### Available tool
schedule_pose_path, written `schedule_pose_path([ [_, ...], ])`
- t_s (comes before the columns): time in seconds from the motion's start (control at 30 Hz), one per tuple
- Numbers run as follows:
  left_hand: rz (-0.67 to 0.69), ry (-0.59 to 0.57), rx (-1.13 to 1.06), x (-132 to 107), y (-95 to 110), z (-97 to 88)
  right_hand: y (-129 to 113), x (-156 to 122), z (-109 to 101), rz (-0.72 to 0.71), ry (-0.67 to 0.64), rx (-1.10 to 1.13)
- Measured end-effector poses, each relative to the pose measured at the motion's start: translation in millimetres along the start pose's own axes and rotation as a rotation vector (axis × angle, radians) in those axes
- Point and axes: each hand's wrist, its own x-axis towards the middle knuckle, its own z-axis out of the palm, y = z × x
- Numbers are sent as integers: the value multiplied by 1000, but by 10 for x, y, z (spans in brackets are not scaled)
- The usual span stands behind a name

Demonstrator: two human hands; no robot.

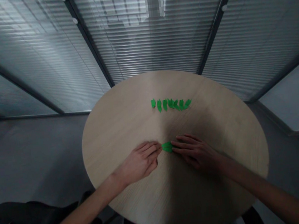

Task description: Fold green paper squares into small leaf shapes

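Count: eight green leaf-shaped pieces. Your left hand [140, 162] and right hand [194, 152] flank one green leaf-shaped piece [166, 146], lower centre of the round wooden counter [115, 144]. Your fingers [155, 148] lie close together, tips touching its ends; grip cannot be confirmed. Seven more pieces [170, 104] stand in a row, upper centre.

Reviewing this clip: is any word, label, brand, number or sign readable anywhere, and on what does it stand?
None readable: the green leaf-shaped pieces and round wooden table show no writing, and the pixelated patch above the slatted blinds is too blurred to read.
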Motion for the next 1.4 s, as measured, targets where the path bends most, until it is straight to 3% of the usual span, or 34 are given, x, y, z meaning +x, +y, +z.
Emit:
schedule_pose_path([
  [0.67, -200, 156, -110, 47, 92, 53, -33, 20, 1, 16, 16, 24],
  [0.97, -110, 13, -208, 414, 106, 166, -12, 23, 42, 13, 82, 29],
  [1.4, -40, 57, -95, 357, 75, 223, -111, 228, 82, 68, 189, 76],
])
